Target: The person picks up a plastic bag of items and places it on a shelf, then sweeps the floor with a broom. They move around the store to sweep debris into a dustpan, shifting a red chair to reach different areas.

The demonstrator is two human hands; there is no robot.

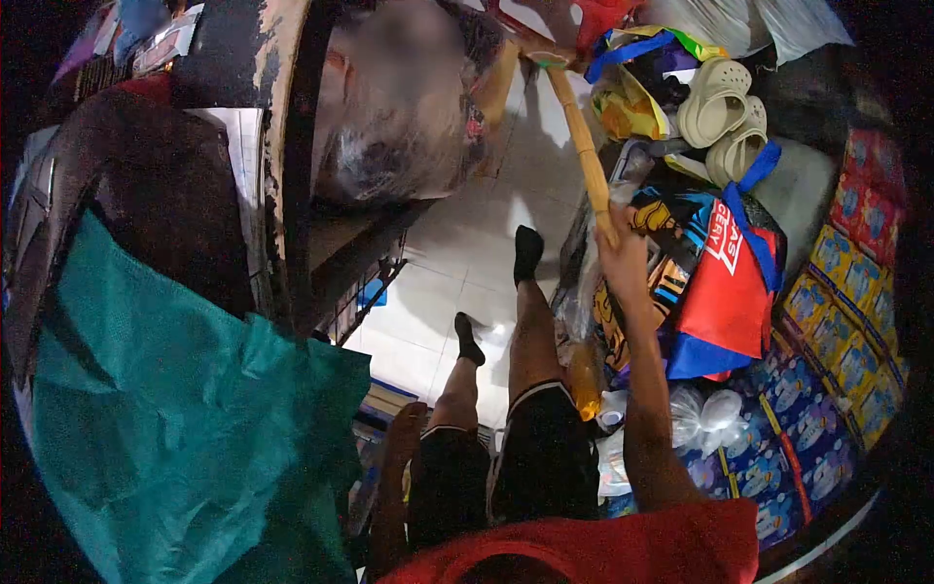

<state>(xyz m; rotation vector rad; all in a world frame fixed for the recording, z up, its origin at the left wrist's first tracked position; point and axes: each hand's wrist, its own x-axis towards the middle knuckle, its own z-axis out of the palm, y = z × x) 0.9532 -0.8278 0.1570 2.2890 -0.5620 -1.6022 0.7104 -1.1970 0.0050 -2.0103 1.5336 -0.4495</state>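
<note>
My right hand [621, 243] is wrapped round a long bamboo stick [580, 136] that stretches forward over the floor. The far end of the stick meets a tan piece near the top of the view, whose kind I cannot tell. Beside that hand lies a red and blue bag [725, 292] with white lettering. My left hand [405, 433] hangs in shadow by my left thigh, fingers loosely stretched and nothing visible in them.
A teal cloth [185, 409] drapes over dark furniture on the left. Pale clogs [718, 102] lie on the pile at right, above colourful packs [778, 438]. A plastic-covered bundle [394, 146] stands ahead, beside a strip of tiled floor [467, 234].
</note>
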